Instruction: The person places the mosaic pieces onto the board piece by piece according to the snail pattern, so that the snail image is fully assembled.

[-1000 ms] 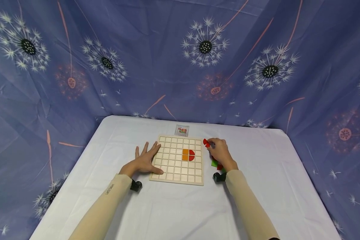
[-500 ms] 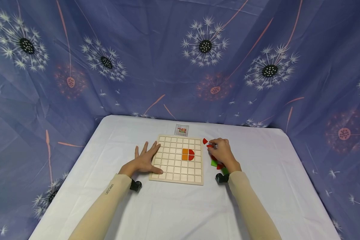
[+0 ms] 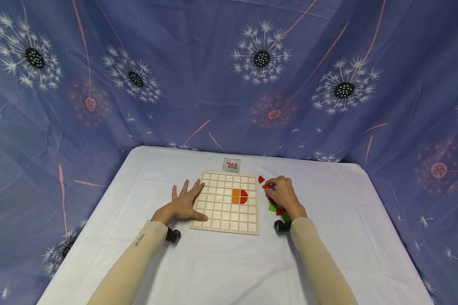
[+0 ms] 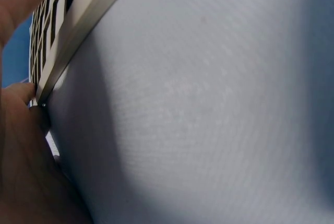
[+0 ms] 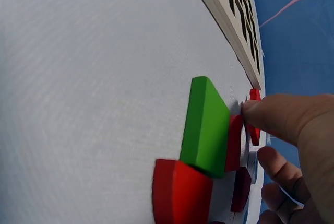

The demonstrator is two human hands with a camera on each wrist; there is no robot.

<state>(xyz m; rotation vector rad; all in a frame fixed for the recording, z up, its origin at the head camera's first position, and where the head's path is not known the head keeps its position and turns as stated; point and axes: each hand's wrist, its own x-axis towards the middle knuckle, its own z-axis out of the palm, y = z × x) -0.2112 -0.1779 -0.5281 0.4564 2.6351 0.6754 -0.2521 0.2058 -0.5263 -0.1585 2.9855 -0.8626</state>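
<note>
My left hand (image 3: 183,206) rests spread on the left edge of the wooden grid board (image 3: 217,224), thumb at the lower left and fingertips higher along the rim. On the board, two orange squares (image 3: 235,196) sit against two red quarter-circles (image 3: 244,197). Just off the right edge, my right hand (image 3: 282,192) pinches a small red piece (image 3: 266,186) with bent fingers. Another red quarter-circle (image 3: 261,179) lies by the board's upper right corner. Beneath the right palm is a group of green blocks (image 5: 209,130) and red blocks (image 5: 182,192), partly hidden in the head view.
A small card (image 3: 231,165) printed with a coloured pattern on a grid lies behind the board. White cloth covers the table (image 3: 221,271). A blue dandelion-print curtain (image 3: 198,84) hangs behind and at both sides.
My right hand has shifted slightly right, away from the upper red quarter-circle, and the red piece at its fingertips has turned a little. The left hand and the board have stayed put.
</note>
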